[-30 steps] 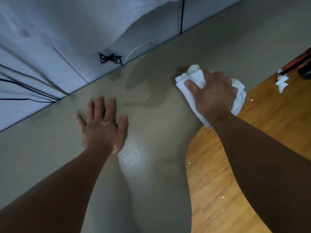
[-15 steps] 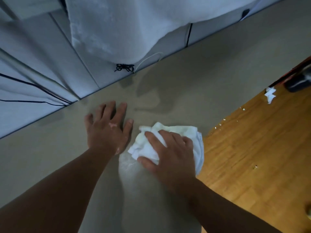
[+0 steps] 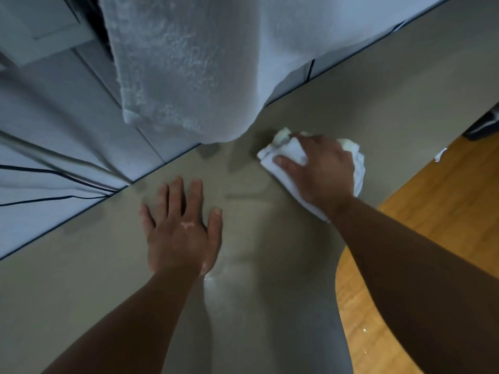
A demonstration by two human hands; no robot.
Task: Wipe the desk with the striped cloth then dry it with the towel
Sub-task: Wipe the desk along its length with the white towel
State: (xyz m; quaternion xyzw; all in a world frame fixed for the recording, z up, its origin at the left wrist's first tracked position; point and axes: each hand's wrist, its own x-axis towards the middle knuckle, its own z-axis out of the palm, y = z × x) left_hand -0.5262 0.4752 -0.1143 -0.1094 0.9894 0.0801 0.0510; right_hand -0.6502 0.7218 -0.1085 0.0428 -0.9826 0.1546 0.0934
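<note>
Right of the frame's centre, a bunched white cloth (image 3: 291, 152) lies on the grey-beige desk (image 3: 378, 90), close to the desk's back edge. No stripes can be made out on it, so whether it is the striped cloth or the towel cannot be told. Its long axis runs from upper left to lower right, from a folded corner near the hanging fabric down to a strip that shows beside the wrist.

The right hand (image 3: 321, 168) presses down on the cloth, palm down, fingers spread over it and pointing toward the upper left, the thumb lying along the cloth's lower-left edge. Its forearm comes in from the lower right corner, crossing above the wooden floor (image 3: 445, 201).

The left hand (image 3: 181, 233) lies flat on the bare desk just left of centre, open wide, fingers pointing up the frame and thumb out to the right; it holds nothing. Its forearm rises from the bottom left.

A pale terry fabric (image 3: 189, 63) hangs at the top centre, its lower end near the cloth. A glossy patch (image 3: 224, 287) shows on the desk by the left wrist.
</note>
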